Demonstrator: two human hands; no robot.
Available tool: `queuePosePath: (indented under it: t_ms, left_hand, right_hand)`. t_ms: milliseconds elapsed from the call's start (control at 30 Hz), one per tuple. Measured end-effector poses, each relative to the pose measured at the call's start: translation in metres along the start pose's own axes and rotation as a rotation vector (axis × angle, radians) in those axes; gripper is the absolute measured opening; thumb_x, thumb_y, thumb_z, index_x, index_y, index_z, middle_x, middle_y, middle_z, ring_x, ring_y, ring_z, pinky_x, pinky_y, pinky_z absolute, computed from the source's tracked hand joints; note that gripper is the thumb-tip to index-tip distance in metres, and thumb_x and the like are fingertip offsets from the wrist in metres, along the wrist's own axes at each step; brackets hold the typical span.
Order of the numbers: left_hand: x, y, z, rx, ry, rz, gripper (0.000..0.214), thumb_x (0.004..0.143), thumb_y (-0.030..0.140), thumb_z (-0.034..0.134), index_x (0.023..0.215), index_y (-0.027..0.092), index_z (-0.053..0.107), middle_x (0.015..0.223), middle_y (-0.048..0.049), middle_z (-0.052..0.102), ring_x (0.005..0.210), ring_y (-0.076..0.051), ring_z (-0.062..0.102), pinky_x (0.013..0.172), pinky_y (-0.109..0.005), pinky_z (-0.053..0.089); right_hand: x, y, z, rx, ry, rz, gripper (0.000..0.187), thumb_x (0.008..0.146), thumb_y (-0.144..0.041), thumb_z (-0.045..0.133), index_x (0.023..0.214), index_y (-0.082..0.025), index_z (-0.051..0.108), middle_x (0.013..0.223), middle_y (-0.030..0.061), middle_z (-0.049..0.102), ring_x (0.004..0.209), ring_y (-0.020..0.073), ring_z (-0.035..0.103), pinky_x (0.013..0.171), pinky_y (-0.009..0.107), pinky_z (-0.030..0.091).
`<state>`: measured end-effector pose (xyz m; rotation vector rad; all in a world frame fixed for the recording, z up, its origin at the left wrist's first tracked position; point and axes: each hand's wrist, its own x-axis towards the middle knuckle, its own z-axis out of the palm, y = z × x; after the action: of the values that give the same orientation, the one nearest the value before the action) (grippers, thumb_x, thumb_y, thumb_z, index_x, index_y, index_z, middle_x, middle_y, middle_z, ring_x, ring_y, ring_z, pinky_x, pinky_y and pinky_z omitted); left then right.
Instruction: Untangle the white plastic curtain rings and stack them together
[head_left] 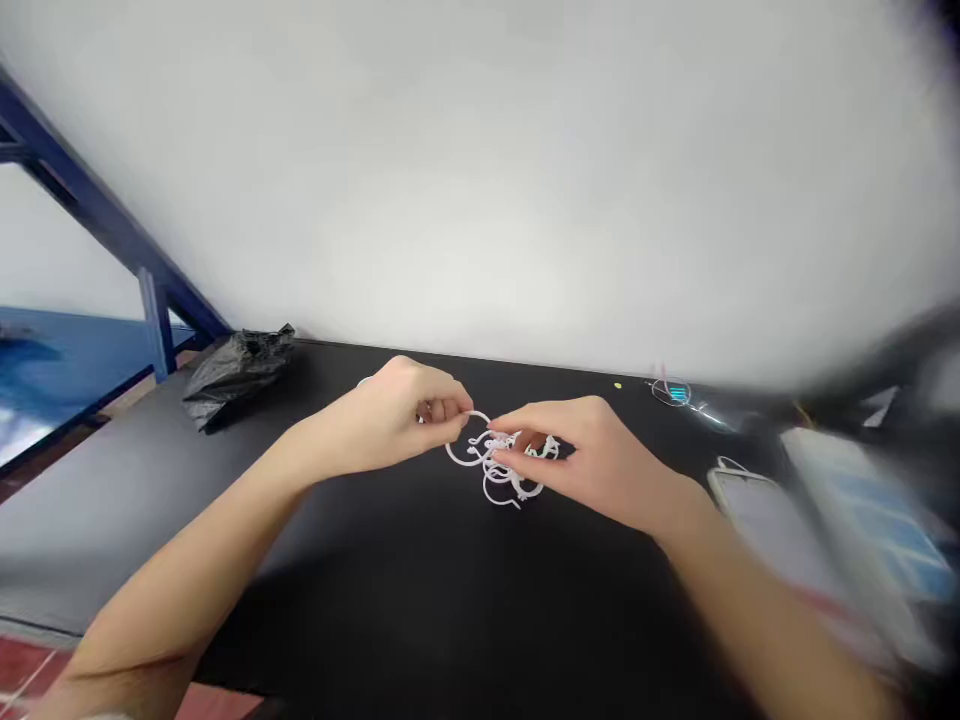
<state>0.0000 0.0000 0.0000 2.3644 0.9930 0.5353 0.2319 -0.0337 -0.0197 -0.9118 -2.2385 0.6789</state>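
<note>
My left hand [405,415] pinches a thin white ring [466,464] between thumb and fingertips, a little above the black tabletop [420,590]. On the ring's other side my right hand [581,445] is closed, its thumb and index fingertips at a cluster of white hoop-shaped pieces [519,484]. Small ornate shapes stick out from these hoops, and one has a loose end pointing down. My right fingers cover part of the cluster, so how the pieces join is hard to tell.
A crumpled black plastic bag [244,365] lies at the back left, beside a blue metal frame [154,320]. To the right are a phone [772,520] and a blurred white and blue box [877,510]. Near the pale wall [480,200] sits a small round item with teal stripes [671,392].
</note>
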Motion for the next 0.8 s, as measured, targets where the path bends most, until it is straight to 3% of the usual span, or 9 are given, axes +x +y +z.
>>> queuePosePath:
  t_ms: [167, 300, 400, 500, 667, 800]
  left_hand:
    - [-0.005, 0.008, 0.001, 0.003, 0.185, 0.075, 0.017, 0.093, 0.026, 0.057, 0.087, 0.015, 0.07, 0.066, 0.0016, 0.064, 0.056, -0.008, 0.055, 0.055, -0.019, 0.045]
    - [-0.004, 0.01, 0.014, 0.085, 0.29, 0.323, 0.033, 0.097, 0.041, 0.049, 0.105, 0.013, 0.063, 0.084, -0.0053, 0.065, 0.069, -0.012, 0.059, 0.062, -0.022, 0.049]
    - [-0.003, 0.009, 0.025, 0.177, 0.378, 0.546, 0.038, 0.099, 0.046, 0.04, 0.087, 0.015, 0.06, 0.07, -0.0029, 0.058, 0.054, -0.011, 0.049, 0.047, -0.023, 0.039]
    - [-0.003, 0.006, 0.032, 0.228, 0.475, 0.687, 0.042, 0.101, 0.035, 0.027, 0.073, 0.018, 0.053, 0.055, -0.0002, 0.048, 0.044, -0.011, 0.04, 0.041, -0.026, 0.03]
    - [-0.006, 0.008, 0.033, 0.209, 0.446, 0.721, 0.05, 0.101, 0.026, 0.016, 0.064, 0.019, 0.05, 0.049, -0.0012, 0.046, 0.042, -0.013, 0.038, 0.042, -0.029, 0.032]
    - [-0.004, 0.009, 0.018, 0.359, 0.344, 0.644, 0.047, 0.1, 0.031, 0.024, 0.067, 0.018, 0.054, 0.053, -0.0004, 0.048, 0.044, -0.012, 0.039, 0.042, -0.028, 0.032]
  right_hand:
    - [0.001, 0.0, 0.001, -0.058, 0.2, -0.141, 0.007, 0.088, -0.015, 0.067, 0.093, -0.016, 0.073, 0.077, -0.0004, 0.075, 0.062, 0.0095, 0.067, 0.057, 0.019, 0.053]
    - [0.0, -0.005, 0.007, -0.096, 0.364, -0.325, 0.01, 0.085, -0.009, 0.07, 0.091, -0.016, 0.072, 0.078, 0.002, 0.077, 0.065, 0.0121, 0.071, 0.06, 0.019, 0.057]
    - [-0.002, -0.013, 0.012, -0.032, 0.396, -0.389, 0.01, 0.084, -0.008, 0.07, 0.09, -0.016, 0.072, 0.081, 0.0042, 0.079, 0.071, 0.0132, 0.074, 0.066, 0.019, 0.061]
    - [-0.004, -0.022, 0.018, 0.067, 0.369, -0.395, 0.008, 0.085, -0.007, 0.07, 0.088, -0.014, 0.072, 0.08, 0.0056, 0.078, 0.07, 0.0126, 0.074, 0.068, 0.017, 0.062]
    - [-0.005, -0.027, 0.023, 0.194, 0.321, -0.346, 0.01, 0.087, -0.008, 0.067, 0.09, -0.016, 0.072, 0.079, 0.003, 0.078, 0.067, 0.0109, 0.073, 0.064, 0.015, 0.061]
    - [-0.004, -0.02, 0.018, 0.098, 0.339, -0.347, 0.011, 0.087, -0.013, 0.069, 0.098, -0.016, 0.071, 0.078, 0.0032, 0.077, 0.063, 0.0114, 0.071, 0.06, 0.018, 0.059]
